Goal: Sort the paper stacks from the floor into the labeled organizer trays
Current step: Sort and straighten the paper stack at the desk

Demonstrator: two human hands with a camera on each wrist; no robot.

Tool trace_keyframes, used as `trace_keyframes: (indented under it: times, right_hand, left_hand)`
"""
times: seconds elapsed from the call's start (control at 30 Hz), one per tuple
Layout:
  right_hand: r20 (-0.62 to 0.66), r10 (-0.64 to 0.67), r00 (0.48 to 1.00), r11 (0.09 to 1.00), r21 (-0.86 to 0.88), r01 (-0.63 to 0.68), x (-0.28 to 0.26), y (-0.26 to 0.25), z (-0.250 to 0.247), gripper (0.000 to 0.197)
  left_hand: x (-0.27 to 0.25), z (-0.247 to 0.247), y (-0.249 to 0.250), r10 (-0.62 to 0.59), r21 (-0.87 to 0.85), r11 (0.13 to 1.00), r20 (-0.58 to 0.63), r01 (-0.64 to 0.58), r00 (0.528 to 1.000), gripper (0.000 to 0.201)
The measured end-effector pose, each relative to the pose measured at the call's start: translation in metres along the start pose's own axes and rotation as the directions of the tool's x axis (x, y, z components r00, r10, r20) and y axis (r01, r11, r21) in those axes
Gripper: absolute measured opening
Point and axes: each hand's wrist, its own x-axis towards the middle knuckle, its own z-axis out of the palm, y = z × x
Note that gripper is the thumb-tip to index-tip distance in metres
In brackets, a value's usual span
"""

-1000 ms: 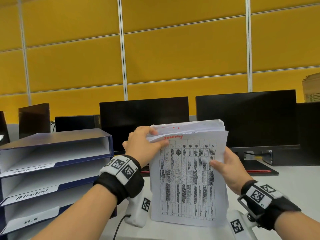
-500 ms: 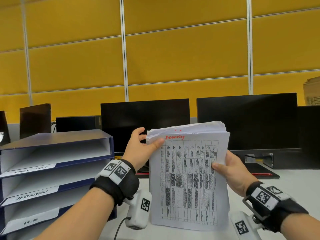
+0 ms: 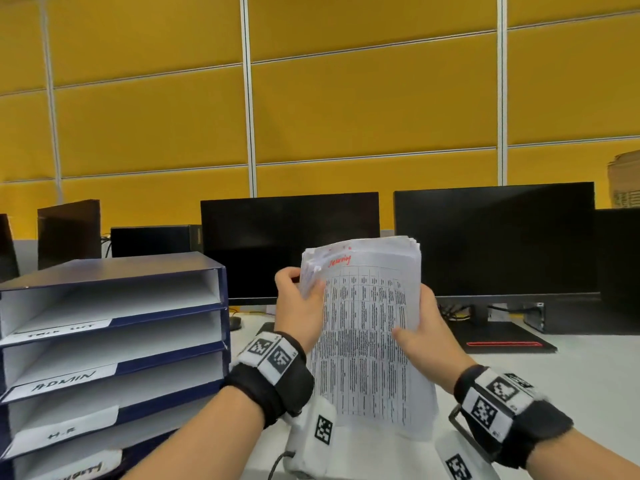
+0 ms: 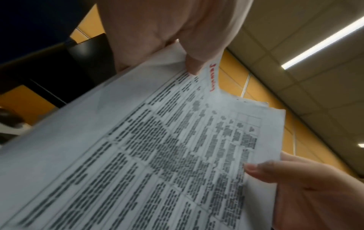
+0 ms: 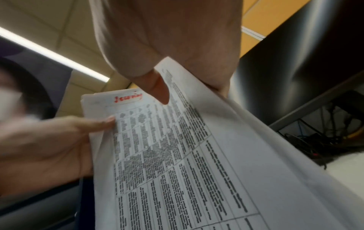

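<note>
A thick paper stack (image 3: 367, 327) with a printed table and a red handwritten word at its top stands upright above the white desk. My left hand (image 3: 303, 299) grips its upper left edge, thumb on the front sheet (image 4: 177, 140). My right hand (image 3: 420, 327) holds the right edge, thumb pressed on the front page (image 5: 187, 155). Left of the stack stands the blue organizer (image 3: 223, 292) with several stacked trays. Handwritten labels mark the tray fronts, one reading ADMIN (image 3: 64, 380) and one H.R (image 3: 64, 434).
Two dark monitors (image 3: 291, 244) (image 3: 495, 237) stand behind the stack on the white desk (image 3: 588, 375). A black pad with a red stripe (image 3: 502, 337) lies under the right monitor. Yellow wall panels rise behind. A cardboard box (image 3: 625, 181) sits at the far right.
The stack has turned slightly, its top leaning right. My left hand has slid from the top edge down the left side. My right thumb has moved further onto the page.
</note>
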Motion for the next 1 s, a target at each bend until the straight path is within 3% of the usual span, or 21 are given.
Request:
trace_keyframes:
  times: [0.1, 0.2, 0.5, 0.77, 1.0]
  right_hand:
    - [-0.061, 0.063, 0.996, 0.997, 0.044, -0.060, 0.001, 0.008, -0.006, 0.071]
    - [-0.029, 0.070, 0.997, 0.997, 0.019, -0.070, 0.000, 0.015, -0.006, 0.069]
    - [-0.046, 0.057, 0.997, 0.998, -0.027, -0.058, 0.002, 0.020, 0.001, 0.062]
    - [-0.068, 0.104, 0.992, 0.990, -0.087, -0.110, 0.003, 0.021, 0.001, 0.051]
    - [-0.081, 0.058, 0.995, 0.996, -0.064, -0.063, -0.001, 0.020, 0.000, 0.051]
  left_hand:
    - [-0.003, -0.004, -0.018, -0.073, 0.009, 0.997, 0.002, 0.073, 0.997, 0.026]
    - [-0.010, -0.003, -0.032, -0.131, 0.048, 0.990, 0.023, 0.130, 0.991, 0.022]
    - [-0.019, 0.000, -0.033, -0.145, 0.118, 0.984, 0.064, 0.137, 0.987, 0.024]
    - [-0.027, -0.001, -0.030, -0.103, 0.237, 0.969, 0.159, 0.064, 0.982, 0.032]
    - [-0.027, -0.008, -0.030, -0.161, 0.102, 0.983, 0.113, 0.150, 0.980, 0.021]
